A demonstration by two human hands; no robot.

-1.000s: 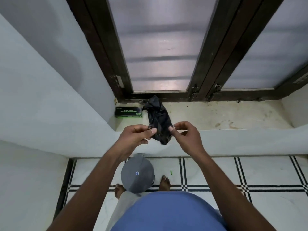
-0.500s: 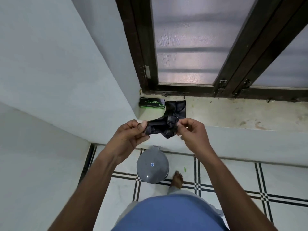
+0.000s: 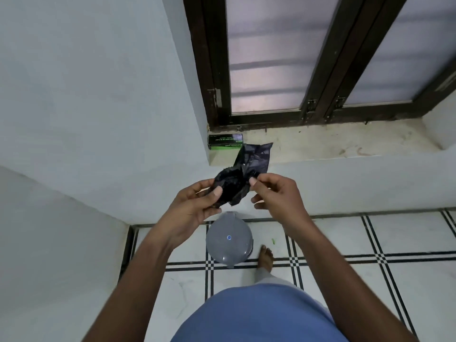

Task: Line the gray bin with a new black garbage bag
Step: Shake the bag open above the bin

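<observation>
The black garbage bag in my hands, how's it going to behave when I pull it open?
The garbage bag looks thin and floppy: it crumples between the left hand and right hand. Probably very light, as fingertip pinches hold it. Its glossy film may be slippery and cling together.

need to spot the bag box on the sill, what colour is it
Black with green, box, head view.

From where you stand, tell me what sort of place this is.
Probably a room corner in a home: a dark-framed window above a stained sill, white floor tiles with black lines, and a lidded gray bin on the floor.
</observation>
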